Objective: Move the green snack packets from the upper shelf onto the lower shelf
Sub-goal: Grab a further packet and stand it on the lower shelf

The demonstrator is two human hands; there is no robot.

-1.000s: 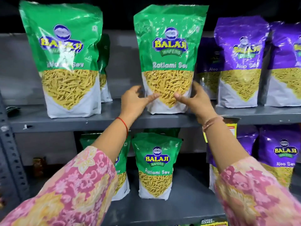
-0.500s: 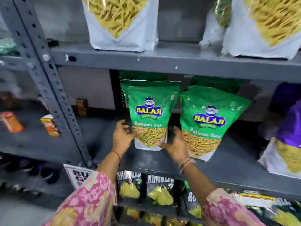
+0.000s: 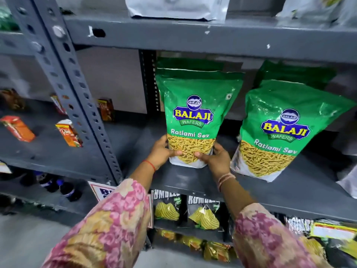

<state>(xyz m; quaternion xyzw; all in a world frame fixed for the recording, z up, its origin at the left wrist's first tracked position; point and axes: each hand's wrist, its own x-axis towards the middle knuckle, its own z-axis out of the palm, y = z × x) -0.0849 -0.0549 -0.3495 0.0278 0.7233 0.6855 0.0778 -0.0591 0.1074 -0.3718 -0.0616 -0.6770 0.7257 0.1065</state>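
Between my palms, the green packet [image 3: 195,117] stands upright on the lower shelf [image 3: 185,180], left hand [image 3: 161,152] and right hand [image 3: 216,158] gripping its base.

We see both arms in loose sleeves, the left sleeve [image 3: 108,225] and the right sleeve [image 3: 270,240] alike in a pink floral print with yellow-gold patches and cream ground; a thin red thread [image 3: 150,164] circles the left wrist; pale pinkish threads or bangles [image 3: 225,178] band the right wrist.
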